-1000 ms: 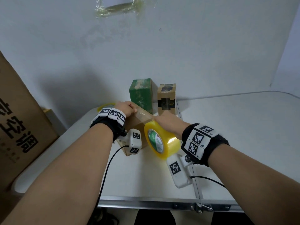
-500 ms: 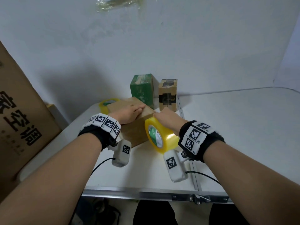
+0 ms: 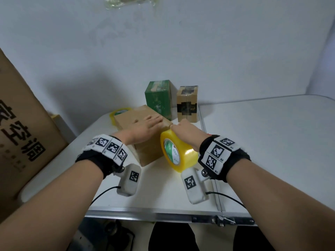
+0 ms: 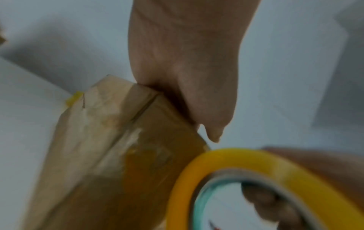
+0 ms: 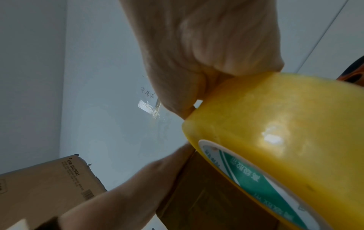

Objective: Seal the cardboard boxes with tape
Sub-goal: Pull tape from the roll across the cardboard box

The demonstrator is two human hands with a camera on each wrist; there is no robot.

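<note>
On the table — 3 small boxes (image 3: 143, 134), 2 tape rolls (image 3: 181, 153) — beside 1 large carton (image 3: 21, 138).

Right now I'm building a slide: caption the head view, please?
Left hand flat on a cardboard box, right hand gripping a yellow tape roll beside it.

white wall (image 3: 199, 51), crumpled clear tape scrap (image 3: 130, 2) stuck high up. white folding table (image 3: 262, 142), metal front edge. large printed carton (image 3: 21, 138) leaning at left.
</note>
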